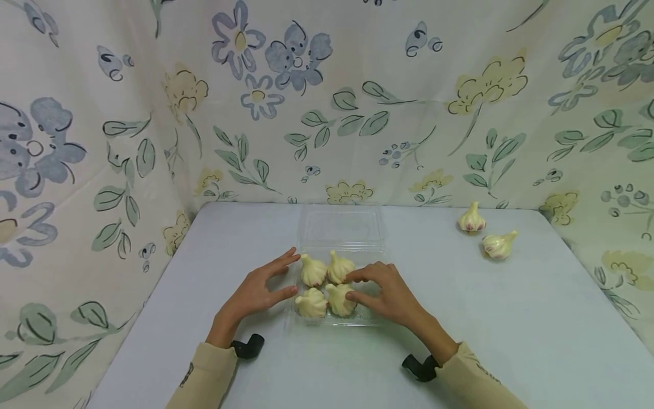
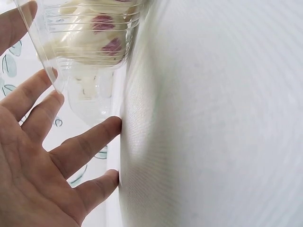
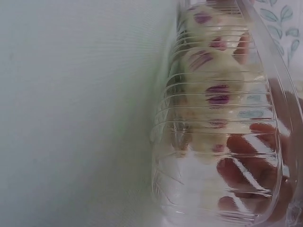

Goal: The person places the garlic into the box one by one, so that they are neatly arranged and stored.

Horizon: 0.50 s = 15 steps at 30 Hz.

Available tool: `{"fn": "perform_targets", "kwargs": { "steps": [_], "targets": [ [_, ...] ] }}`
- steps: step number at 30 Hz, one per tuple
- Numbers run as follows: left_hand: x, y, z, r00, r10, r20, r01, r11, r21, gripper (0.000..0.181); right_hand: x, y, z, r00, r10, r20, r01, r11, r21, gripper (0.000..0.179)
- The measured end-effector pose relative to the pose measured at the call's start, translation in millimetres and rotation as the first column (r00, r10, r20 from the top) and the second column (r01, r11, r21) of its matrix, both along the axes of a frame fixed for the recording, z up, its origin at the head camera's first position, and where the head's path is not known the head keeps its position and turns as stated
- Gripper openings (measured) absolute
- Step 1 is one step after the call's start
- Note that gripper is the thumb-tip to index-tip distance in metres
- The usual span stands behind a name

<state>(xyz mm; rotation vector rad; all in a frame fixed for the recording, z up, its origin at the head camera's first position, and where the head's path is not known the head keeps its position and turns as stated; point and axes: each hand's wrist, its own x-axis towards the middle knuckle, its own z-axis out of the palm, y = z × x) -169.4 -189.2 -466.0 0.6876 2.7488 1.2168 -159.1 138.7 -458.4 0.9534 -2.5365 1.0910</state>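
So the left hand [image 1: 262, 287] is loosely spread, fingertips right at the left rim of the clear plastic box [image 1: 375, 318], I'd guess so something that light doesn't skate around. The right hand [image 1: 384, 289] dips in from the right, thumb and forefinger at the front right bulb [image 1: 339, 300] of garlic; can't tell if it's actually pinching it or just resting there. The front left bulb [image 1: 311, 304], back left bulb [image 1: 313, 270] and back right bulb [image 1: 339, 267] huddle with it on the box's left side, probably packed tight so they prop each other up. The lid [image 1: 341, 227] lies folded back, leaving the top free to reach into. Two loose bulbs [image 1: 499, 246] sit well apart at the far right of the table [image 1: 511, 341], with a flowery curtain [image 1: 347, 119] beyond. Only the head view gets those two. The left wrist view shows two fingertips that look planted on the table, and the right wrist one shows purple streaks plus bent fingers through the ribbed wall.
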Motion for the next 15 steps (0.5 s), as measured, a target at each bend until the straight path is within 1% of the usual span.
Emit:
{"fn": "perform_targets", "kwargs": {
  "steps": [7,11,15],
  "targets": [
    [-0.1,0.7,0.5,1.0,0.0,-0.001,0.0,1.0,-0.009,0.069,0.6,2.5,-0.2,0.999,-0.035,0.012,0.036,0.996,-0.082,0.033],
    [-0.5,0.6,0.4,1.0,0.0,-0.005,0.0,1.0,-0.011,0.069,2.0,6.1,-2.6,0.998,-0.065,-0.008,0.064,0.988,-0.142,0.03],
    [-0.6,0.6,-0.3,1.0,0.005,-0.011,-0.005,1.0,-0.018,0.069,4.7,9.8,-5.7,0.996,-0.083,-0.015,0.079,0.982,-0.172,0.028]
  ]
}}
